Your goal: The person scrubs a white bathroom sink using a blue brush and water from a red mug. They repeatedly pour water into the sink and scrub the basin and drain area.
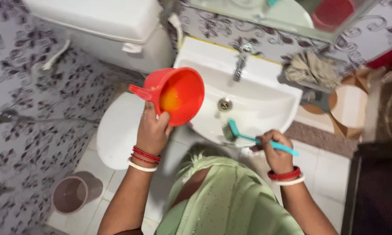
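Red plastic mug (178, 95): tilted, mouth facing 4 o'clock, handle stub at 9 o'clock, gripped from below, over the sink's left rim. Teal-handled brush (248, 138): lying roughly horizontal, bristle head at 9 o'clock touching the sink's front rim, handle end at 3 o'clock.

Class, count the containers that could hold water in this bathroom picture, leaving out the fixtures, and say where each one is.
2. A red mug is held in the left hand beside the sink. A pinkish bucket stands on the floor, lower left. Others may be out of view.
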